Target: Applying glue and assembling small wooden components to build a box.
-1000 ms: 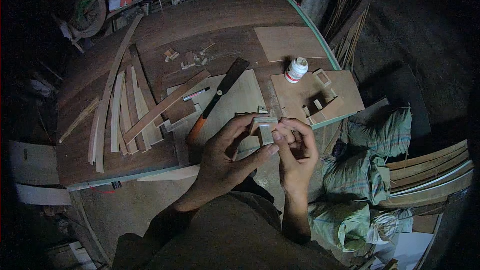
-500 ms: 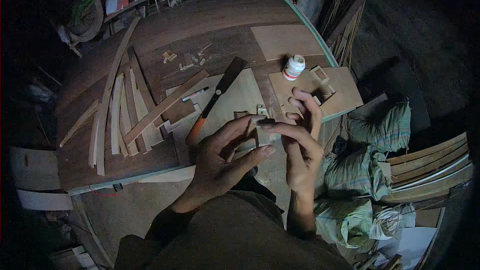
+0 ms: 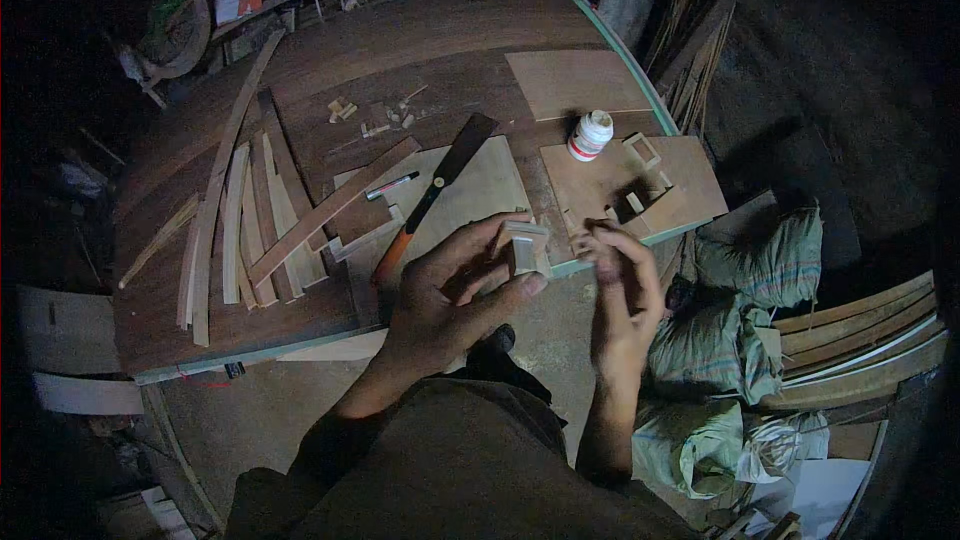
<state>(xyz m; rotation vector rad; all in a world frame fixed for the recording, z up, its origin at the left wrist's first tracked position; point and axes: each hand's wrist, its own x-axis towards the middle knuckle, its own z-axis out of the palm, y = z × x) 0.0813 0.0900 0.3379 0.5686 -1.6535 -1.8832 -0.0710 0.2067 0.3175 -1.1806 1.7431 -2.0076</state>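
**One head-worn fisheye, looking down**

The single view sits on the person's head, facing steeply down and forward over the wooden worktable [image 3: 420, 50], close above both forearms. Straight edges bow toward the dark rim.

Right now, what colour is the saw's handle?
Orange; the saw handle shows best in the head view.

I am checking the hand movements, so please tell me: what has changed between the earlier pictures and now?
The right hand left the small wooden piece, reached out over the board with the frames, and has come back beside the piece, apart from it. The left hand kept its grip on the piece. The saw, the white bottle and the wood strips stayed in place.
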